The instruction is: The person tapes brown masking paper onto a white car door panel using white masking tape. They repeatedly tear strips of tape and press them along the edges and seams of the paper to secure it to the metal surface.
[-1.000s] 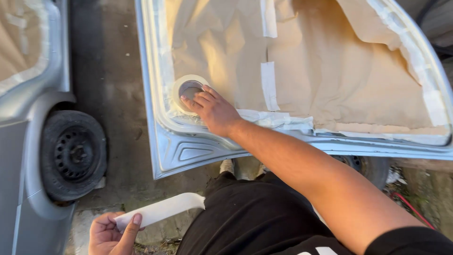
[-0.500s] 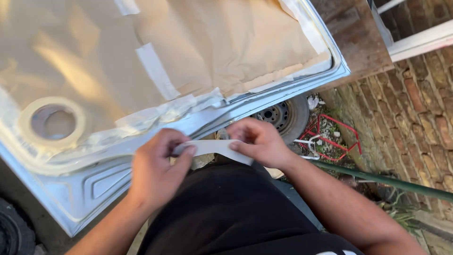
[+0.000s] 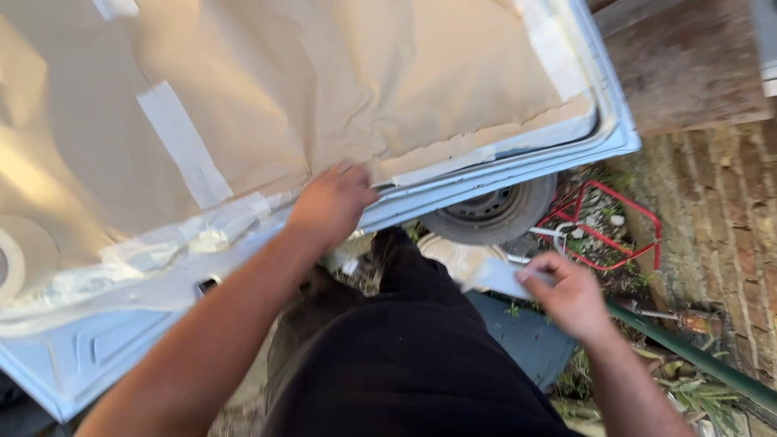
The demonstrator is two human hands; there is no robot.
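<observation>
My left hand lies flat, fingers spread a bit, on the lower edge of the pale blue metal car door panel, right where the crinkled tan masking paper ends; it grips nothing, just presses there. My right hand is down by my right thigh, well apart from the left, thumb and fingers pinched on one end of a strip of off-white masking tape. The strip runs from that hand twd my left, ending near my black trousers, w/ the free end loose in the air.

Far to the left of my left hand, at the frame edge, a roll of off-white masking tape sits on the paper. Between roll and left hand, crumpled taped seams run along the panel's lower border. A long white tape strip crosses the paper up-left of my left hand.

Just beyond my right hand, under the panel's edge, is a black car tyre w/ grey steel rim. Right of that hand: a red wire frame on the ground, a dark green pipe running diagonally, and a brick wall past it.
</observation>
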